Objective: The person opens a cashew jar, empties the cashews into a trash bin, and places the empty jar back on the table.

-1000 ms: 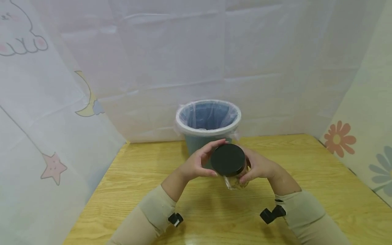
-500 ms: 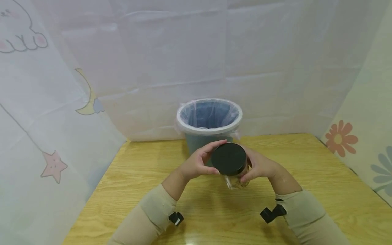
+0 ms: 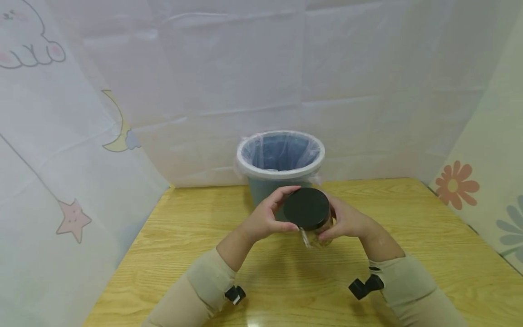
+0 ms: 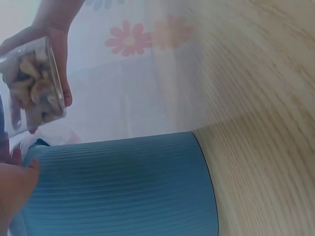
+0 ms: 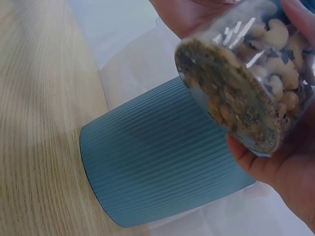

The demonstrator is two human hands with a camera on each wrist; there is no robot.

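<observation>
A clear jar (image 3: pixel 314 235) of nuts with a black lid (image 3: pixel 307 208) is held above the wooden table (image 3: pixel 408 236), just in front of the bin. My right hand (image 3: pixel 345 221) grips the jar's body (image 5: pixel 256 93) from the right. My left hand (image 3: pixel 267 217) curls its fingers round the black lid's left edge. The left wrist view shows the jar (image 4: pixel 32 88) with the right hand's fingers (image 4: pixel 60 54) wrapped on it. The nuts (image 5: pixel 231 98) fill the jar to its base.
A blue ribbed waste bin (image 3: pixel 280 163) lined with a clear bag stands at the table's back, right behind the hands; its wall fills the wrist views (image 4: pixel 118 187) (image 5: pixel 162 172). White sheets with cartoon prints (image 3: pixel 73 218) enclose the table on three sides.
The jar and both hands have risen slightly and drifted a little toward the bin. The grips look unchanged.
</observation>
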